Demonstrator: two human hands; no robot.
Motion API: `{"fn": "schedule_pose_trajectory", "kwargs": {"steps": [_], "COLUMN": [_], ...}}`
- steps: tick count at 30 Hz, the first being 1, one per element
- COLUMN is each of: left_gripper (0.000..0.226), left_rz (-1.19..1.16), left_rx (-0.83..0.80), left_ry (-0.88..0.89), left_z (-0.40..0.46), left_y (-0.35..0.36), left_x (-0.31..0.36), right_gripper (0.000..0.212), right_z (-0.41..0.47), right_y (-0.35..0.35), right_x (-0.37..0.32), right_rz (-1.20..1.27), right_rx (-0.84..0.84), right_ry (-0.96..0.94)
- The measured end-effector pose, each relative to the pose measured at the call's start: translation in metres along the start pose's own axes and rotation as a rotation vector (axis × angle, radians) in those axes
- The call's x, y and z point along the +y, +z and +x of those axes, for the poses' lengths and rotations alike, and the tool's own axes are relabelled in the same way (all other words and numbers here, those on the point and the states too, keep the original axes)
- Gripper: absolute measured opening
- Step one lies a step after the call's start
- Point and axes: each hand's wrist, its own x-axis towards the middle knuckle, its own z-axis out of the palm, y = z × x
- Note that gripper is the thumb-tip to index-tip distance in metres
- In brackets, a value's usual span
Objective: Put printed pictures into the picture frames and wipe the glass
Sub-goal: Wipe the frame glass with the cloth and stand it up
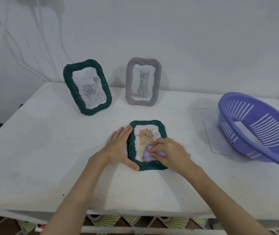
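A dark green frame (154,125) with a plant print lies flat on the white table (50,150), glass side up. My left hand (120,146) lies flat against its left edge, thumb along the near corner. My right hand (167,152) grips a lilac cloth (148,154) pressed on the lower part of the glass. Two frames stand upright at the back: a dark green one (87,86) with a rose picture and a grey-mauve one (143,81) with a cat picture.
A purple slotted plastic basket (257,128) sits tilted at the right, on top of a printed paper sheet (216,139). A white wall rises close behind the table. The table's front edge runs just below my forearms.
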Motion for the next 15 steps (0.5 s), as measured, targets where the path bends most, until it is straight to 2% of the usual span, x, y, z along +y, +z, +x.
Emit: {"fn": "schedule_pose_trajectory", "kwargs": {"steps": [3, 8, 12, 15], "left_gripper": [0.153, 0.152, 0.152, 0.151], "left_rz": [-0.005, -0.013, -0.016, -0.014], "left_rx": [-0.001, 0.002, 0.012, 0.002], "left_ry": [0.01, 0.014, 0.017, 0.012], "left_z": [0.0, -0.001, -0.001, -0.001], "left_y": [0.0, 0.001, 0.002, 0.001], "left_x": [-0.001, -0.001, -0.001, 0.0], "right_gripper": [0.013, 0.008, 0.019, 0.011], "right_z": [0.001, 0.022, 0.006, 0.01], "right_y": [0.001, 0.012, 0.012, 0.011], "right_x": [-0.005, -0.024, -0.023, -0.019], "right_rz": [-0.071, -0.123, -0.226, -0.232], "right_rx": [-0.015, 0.064, 0.031, 0.06], "right_ry": [-0.028, -0.08, -0.159, -0.128]}}
